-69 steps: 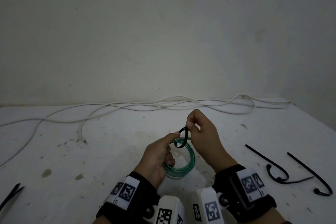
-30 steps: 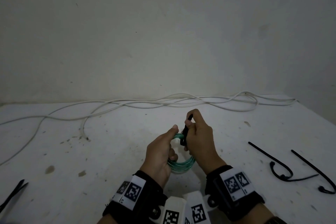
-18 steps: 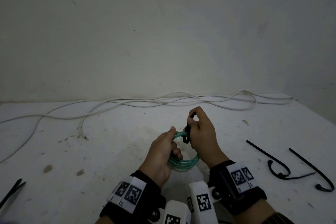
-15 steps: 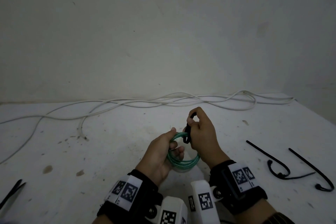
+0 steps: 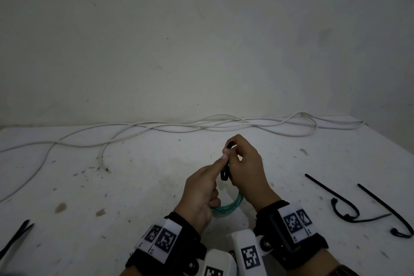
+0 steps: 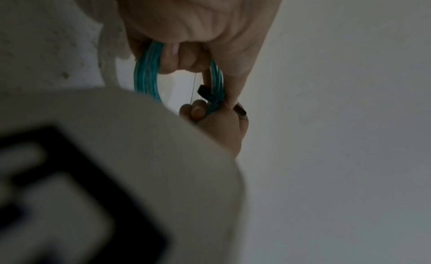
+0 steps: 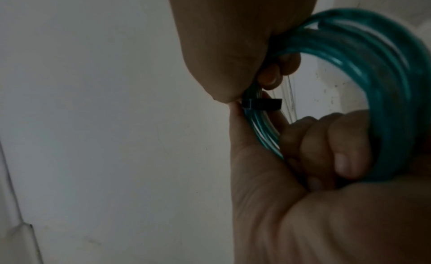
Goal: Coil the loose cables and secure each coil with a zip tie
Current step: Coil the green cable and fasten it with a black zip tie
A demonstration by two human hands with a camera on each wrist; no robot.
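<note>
No readable text; only black-and-white square marker codes on the wristbands [image 5: 164, 238].

My head view is dim and flat, greyish all over, and I see no hard shadows on the tabletop [image 5: 139, 186]. The wall [image 5: 201, 40] darkens toward the corners, and the wide lens bows the tabletop's far edge. On my left wrist view a marker block [image 6: 93, 175] fills the lower left, badly out of focus. My right wrist view is dim and soft, the green coil [image 7: 385, 83] smeared at the edge.
</note>
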